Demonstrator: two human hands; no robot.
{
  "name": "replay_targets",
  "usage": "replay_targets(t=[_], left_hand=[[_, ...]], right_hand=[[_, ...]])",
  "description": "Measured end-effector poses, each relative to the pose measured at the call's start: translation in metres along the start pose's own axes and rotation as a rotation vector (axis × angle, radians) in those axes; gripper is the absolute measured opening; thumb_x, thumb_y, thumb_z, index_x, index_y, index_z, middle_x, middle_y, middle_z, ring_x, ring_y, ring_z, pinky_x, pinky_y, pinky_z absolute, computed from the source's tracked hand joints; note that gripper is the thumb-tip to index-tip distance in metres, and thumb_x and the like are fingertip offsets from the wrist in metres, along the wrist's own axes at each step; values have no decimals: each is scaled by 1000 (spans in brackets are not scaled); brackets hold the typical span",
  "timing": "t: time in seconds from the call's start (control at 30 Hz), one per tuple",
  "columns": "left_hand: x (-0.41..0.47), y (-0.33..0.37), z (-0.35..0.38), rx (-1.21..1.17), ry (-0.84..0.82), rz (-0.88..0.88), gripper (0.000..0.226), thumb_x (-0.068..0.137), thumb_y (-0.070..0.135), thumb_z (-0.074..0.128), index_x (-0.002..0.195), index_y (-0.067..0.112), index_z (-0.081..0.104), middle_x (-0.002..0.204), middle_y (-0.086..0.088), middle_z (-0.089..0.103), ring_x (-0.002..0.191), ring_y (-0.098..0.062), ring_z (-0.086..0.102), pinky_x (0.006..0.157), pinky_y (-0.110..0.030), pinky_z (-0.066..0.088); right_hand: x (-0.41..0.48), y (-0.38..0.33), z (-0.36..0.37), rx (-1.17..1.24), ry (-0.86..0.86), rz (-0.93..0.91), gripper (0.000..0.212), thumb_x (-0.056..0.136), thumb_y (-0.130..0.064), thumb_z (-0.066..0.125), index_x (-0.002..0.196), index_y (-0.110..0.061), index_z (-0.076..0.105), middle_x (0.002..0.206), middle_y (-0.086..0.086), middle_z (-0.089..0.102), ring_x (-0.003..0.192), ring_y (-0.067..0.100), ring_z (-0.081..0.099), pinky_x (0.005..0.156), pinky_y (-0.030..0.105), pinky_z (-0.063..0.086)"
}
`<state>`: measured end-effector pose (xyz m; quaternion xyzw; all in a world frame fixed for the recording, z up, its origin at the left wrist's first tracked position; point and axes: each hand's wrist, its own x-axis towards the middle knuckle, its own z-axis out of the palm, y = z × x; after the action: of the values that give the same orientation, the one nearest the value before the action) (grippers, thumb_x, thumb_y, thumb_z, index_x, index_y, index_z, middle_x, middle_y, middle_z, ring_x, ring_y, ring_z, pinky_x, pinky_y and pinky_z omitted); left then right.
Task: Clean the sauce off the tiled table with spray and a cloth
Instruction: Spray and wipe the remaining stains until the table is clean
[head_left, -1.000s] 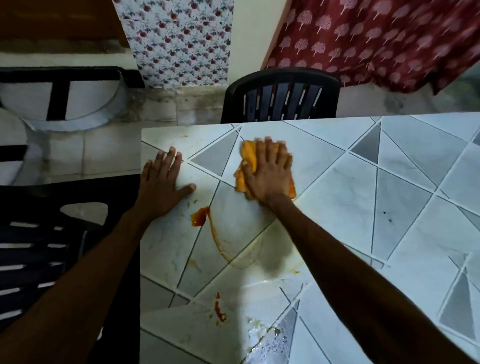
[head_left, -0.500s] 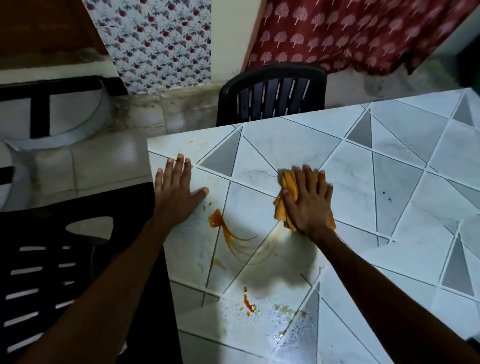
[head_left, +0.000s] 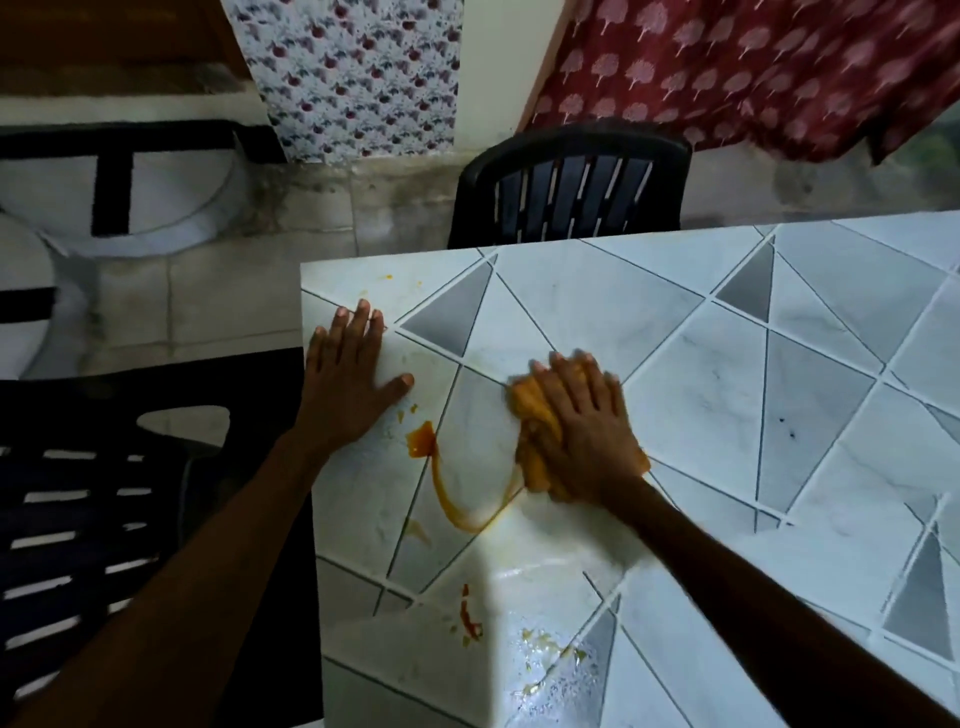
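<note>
Right hand (head_left: 582, 431) flat, pressing cloth (head_left: 535, 457) on worktop (head_left: 727, 395), at right end of sauce (head_left: 422, 440) streak. Left hand (head_left: 353, 384) flat, bracing near left edge. Cloth soft, probably bunches easily; press palm on top.

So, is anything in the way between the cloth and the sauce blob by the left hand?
Nothing visible. Between the cloth under the right hand and the sauce blob lies only bare table and a thin sauce streak. The left hand rests flat beside the blob, off that path.
</note>
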<state>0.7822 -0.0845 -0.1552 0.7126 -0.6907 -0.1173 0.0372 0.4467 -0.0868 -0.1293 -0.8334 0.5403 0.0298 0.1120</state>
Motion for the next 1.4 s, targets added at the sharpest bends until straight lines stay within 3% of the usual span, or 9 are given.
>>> replay_targets(t=[0.17, 0.3, 0.5, 0.73, 0.9, 1.07, 1.2, 1.27, 1.4], left_hand=[[-2, -2, 1, -34, 11, -12, 96, 84, 76, 20, 158, 18, 5, 165, -2, -5, 152, -21, -8, 121, -43, -4], [-4, -7, -7, -190, 16, 12, 96, 82, 75, 28, 157, 17, 15, 165, -1, 3, 152, -19, -3, 121, -40, -3], [-40, -10, -21, -272, 141, -104, 74, 87, 52, 42, 142, 3, 47, 149, -17, 43, 138, -35, 39, 115, -49, 33], [-75, -12, -8, -368, 154, -214, 78, 88, 53, 41, 148, 3, 37, 156, -14, 30, 141, -30, 29, 115, -41, 28], [-94, 1, -18, -589, 200, -344, 64, 94, 35, 57, 147, 4, 38, 151, -11, 35, 135, -22, 37, 113, -32, 31], [-116, 12, -24, -754, 271, -417, 60, 89, 34, 51, 141, 4, 46, 140, -8, 43, 121, -7, 41, 101, -17, 33], [-119, 11, -19, -883, 304, -523, 50, 91, 29, 60, 136, 6, 52, 133, -6, 48, 116, -15, 51, 99, -27, 45], [-119, 11, -21, -943, 322, -574, 41, 93, 14, 64, 133, 10, 55, 129, -2, 50, 113, -13, 53, 93, -19, 44], [-123, 9, -25, -1118, 291, -732, 39, 94, 3, 58, 130, 16, 57, 125, 0, 58, 109, -12, 59, 89, -18, 47]], right_hand=[[142, -30, -19, 36, 78, 218, 75, 98, -66, 19, 163, -29, 8, 171, 4, 9, 156, 38, -1, 124, 61, 4], [165, -103, -11, 38, 98, -26, 73, 101, -62, 26, 163, -25, 15, 170, 6, 13, 156, 38, 3, 124, 60, 10], [73, -69, 1, -11, -47, -408, 72, 99, -67, 24, 162, -34, 11, 171, -4, 3, 158, 28, -10, 126, 57, 3], [217, -112, -27, 36, 66, 58, 72, 101, -65, 24, 161, -26, 17, 169, 7, 17, 155, 39, 7, 124, 60, 9], [193, -197, -1, -30, 50, -329, 70, 100, -61, 29, 161, -26, 23, 168, 6, 22, 155, 39, 11, 121, 59, 16], [120, -129, 1, -111, -69, -656, 71, 100, -66, 23, 162, -38, 3, 172, -5, -1, 158, 26, -10, 126, 53, -3], [171, -116, -12, -23, 4, -297, 66, 102, -64, 26, 161, -39, 9, 171, -1, 10, 158, 32, -3, 124, 63, 8], [206, -153, -15, 17, 60, -134, 68, 101, -65, 24, 160, -34, 16, 169, 4, 19, 156, 37, 6, 124, 61, 8], [201, -225, 1, -23, 75, -242, 72, 98, -63, 30, 159, -27, 25, 167, 8, 25, 153, 41, 15, 121, 60, 16]])
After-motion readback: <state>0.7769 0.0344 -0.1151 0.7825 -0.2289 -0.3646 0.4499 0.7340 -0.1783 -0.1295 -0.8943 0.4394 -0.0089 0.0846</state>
